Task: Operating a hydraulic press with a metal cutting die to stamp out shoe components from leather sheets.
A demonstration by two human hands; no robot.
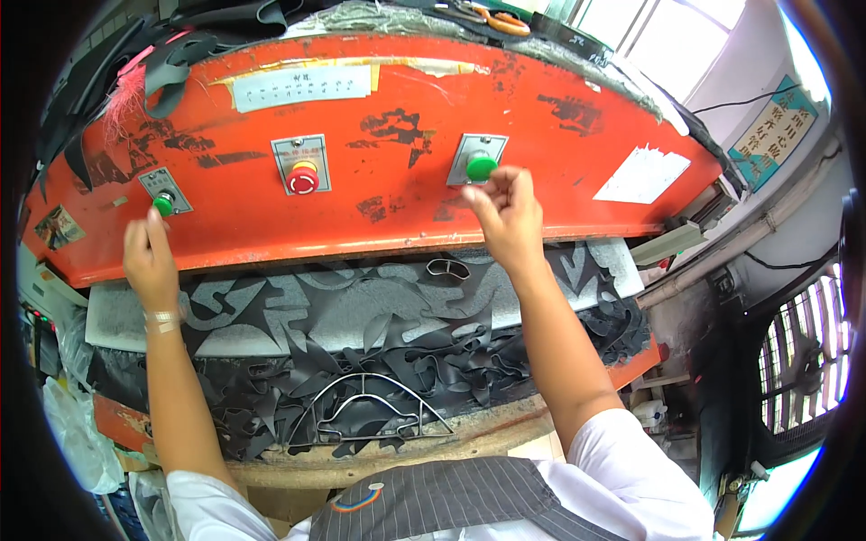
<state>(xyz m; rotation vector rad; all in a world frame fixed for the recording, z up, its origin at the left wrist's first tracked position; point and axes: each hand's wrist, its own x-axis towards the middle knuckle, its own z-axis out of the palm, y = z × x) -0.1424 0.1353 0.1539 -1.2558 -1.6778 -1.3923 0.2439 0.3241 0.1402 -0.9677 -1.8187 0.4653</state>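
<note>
My left hand (151,263) is raised just below the left green push button (162,204) on the red machine front (388,216). Its fingers are loosely bent, and it holds nothing. My right hand (514,218) is up at the right green push button (481,169), thumb apart from the curled fingers, with nothing in it. Whether either hand touches its button I cannot tell. Between them sits a red stop button (302,178). Below, a small oval metal cutting die (448,269) lies on black sheet material (338,279) with cut-out shapes, over a pale board (239,343).
A larger arched metal cutting die (365,397) rests on heaped black scraps (442,361) at the near edge. Orange-handled scissors (505,22) and black strips (176,72) lie on top of the machine. Plastic bags (81,433) hang at left; a fan (807,361) stands right.
</note>
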